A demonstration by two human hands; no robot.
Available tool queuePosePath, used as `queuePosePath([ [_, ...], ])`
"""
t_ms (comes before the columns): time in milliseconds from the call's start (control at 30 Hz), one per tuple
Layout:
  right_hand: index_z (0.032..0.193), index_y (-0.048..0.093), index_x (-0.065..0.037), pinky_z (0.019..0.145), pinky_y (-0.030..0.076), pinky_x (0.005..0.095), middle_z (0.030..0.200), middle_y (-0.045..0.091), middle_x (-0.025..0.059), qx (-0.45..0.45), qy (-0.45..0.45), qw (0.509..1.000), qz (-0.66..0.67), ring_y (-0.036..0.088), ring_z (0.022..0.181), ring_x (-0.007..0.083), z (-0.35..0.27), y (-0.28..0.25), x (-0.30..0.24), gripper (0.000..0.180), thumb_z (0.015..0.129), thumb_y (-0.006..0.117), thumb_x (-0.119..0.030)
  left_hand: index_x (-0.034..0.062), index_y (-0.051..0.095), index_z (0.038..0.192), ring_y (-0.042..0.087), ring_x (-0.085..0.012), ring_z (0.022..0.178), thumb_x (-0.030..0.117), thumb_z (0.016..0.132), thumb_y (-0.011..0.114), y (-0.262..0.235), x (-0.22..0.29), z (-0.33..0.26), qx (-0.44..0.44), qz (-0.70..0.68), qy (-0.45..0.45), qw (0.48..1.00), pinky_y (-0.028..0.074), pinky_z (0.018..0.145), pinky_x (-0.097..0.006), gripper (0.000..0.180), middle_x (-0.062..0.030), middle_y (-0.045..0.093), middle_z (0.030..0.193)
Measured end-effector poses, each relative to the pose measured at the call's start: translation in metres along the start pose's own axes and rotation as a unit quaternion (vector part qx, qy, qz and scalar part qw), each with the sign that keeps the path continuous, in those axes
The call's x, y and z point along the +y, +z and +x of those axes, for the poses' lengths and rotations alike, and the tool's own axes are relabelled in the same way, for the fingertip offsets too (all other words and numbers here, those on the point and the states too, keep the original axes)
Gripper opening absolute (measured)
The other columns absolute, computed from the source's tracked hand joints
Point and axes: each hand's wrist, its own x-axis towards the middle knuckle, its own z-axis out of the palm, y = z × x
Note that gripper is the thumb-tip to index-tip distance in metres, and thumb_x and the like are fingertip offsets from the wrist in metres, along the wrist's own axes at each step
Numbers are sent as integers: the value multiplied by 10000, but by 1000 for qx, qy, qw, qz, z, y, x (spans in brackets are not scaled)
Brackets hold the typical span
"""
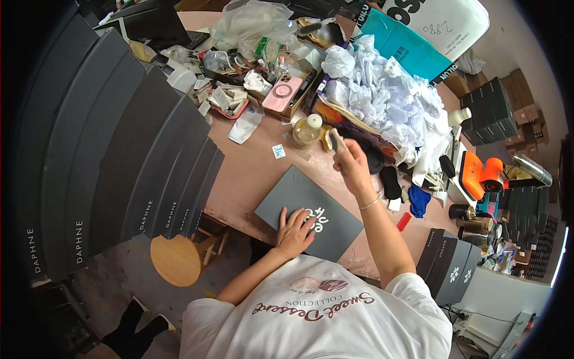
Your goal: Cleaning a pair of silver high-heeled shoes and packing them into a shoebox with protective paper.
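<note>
A flat dark grey box with white lettering lies at an angle near the table's front edge. My left hand rests on its lid with the fingers spread. Beyond the box, my right hand is raised and closed around a small dark-and-pale object; its exact kind is unclear. Just left of that object stands a clear jar with a white cap and yellowish liquid inside. A small white-and-blue label lies on the tabletop between the jar and the box.
Tall stacks of dark boxes rise on the left. Crumpled white tissue paper fills a container at the far right. A pink phone lies among clutter at the back. An orange device and dark boxes are on the right; a wooden stool stands below left.
</note>
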Motion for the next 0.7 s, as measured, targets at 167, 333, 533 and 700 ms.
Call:
queuePosePath([
  [167,1142,629,-96,740,471,328,972,531,133,40,-331,814,-476,550,842,273,38,32,-28,285,862,586,-59,110,583,1134,389,-237,1242,263,775,641,0,-2,0,5,1,8,1000,172,1062,-582,394,-63,481,1253],
  [333,1232,565,-203,771,512,374,1136,533,136,19,-286,733,-617,585,977,307,57,41,-9,433,812,648,-139,121,600,1121,403,-246,1234,269,766,649,4,-2,-3,9,-2,6,1000,162,1067,-580,388,-64,491,1237],
  [533,1229,541,-168,827,498,389,1203,521,154,11,-347,766,-541,560,1051,337,78,20,26,469,783,678,-123,121,596,1125,400,-233,1234,275,766,640,3,-3,-1,6,9,14,1000,167,1069,-577,393,-71,491,1238],
  [700,1194,530,-49,895,445,371,1134,551,176,86,-369,806,-454,543,1046,360,63,11,3,447,774,680,-56,124,587,1141,390,-233,1245,277,772,637,4,-5,-2,9,23,22,999,167,1070,-577,404,-72,477,1254],
])
